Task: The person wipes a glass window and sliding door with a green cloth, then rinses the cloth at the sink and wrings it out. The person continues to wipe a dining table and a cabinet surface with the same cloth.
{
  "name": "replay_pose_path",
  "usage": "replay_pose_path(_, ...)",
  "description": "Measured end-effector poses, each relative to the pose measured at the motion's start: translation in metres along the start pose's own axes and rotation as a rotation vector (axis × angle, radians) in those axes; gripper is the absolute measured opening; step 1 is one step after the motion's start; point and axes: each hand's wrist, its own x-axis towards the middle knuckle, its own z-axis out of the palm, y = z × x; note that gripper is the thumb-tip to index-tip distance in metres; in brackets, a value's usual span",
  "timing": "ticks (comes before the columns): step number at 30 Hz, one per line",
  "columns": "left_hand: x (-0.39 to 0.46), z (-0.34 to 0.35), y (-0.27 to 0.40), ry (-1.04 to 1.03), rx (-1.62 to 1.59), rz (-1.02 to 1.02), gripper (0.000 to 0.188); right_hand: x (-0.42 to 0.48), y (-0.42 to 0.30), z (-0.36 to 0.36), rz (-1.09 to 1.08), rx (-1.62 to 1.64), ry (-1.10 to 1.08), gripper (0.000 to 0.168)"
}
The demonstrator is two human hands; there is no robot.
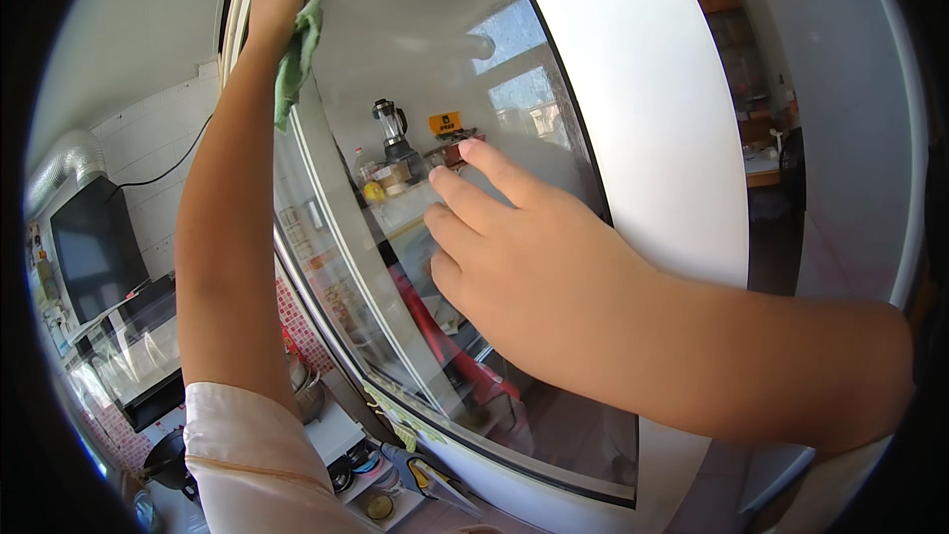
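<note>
A green cloth [296, 52] hangs from my left hand [278, 4], which is raised high and grips it at the upper left edge of a window pane [415, 30]. The cloth lies along the pane's edge and the white frame beside it. In front of the middle of the glass is my right hand [511, 252], its fingers apart and pointing up and left, holding nothing. Whether its fingertips touch the glass cannot be told. Through the pane or reflected in it show a blender [393, 130], a yellow box and a shelf.
At the left are a black range hood [100, 248] with a foil duct [67, 163], and a wok [169, 460] below. Shelves with bowls [379, 508] stand low beneath the window. A white wall panel [652, 89] and a refrigerator [845, 163] are on the right.
</note>
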Motion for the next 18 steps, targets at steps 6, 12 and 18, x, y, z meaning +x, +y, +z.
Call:
replay_pose_path(6, -0.112, -0.001, 0.094, -0.020, 0.076, 0.323, 0.047, 0.004, -0.004, 0.007, -0.008, 0.128, 0.430, 0.008)
replay_pose_path(12, -0.326, -0.035, 0.136, -0.311, -0.142, 0.461, 0.049, 0.004, -0.004, 0.002, -0.077, 0.210, 0.620, 0.008)
replay_pose_path(18, -0.252, -0.013, 0.106, -0.142, 0.007, 0.145, 0.054, -0.005, -0.004, 0.005, -0.029, 0.116, 0.468, 0.016)
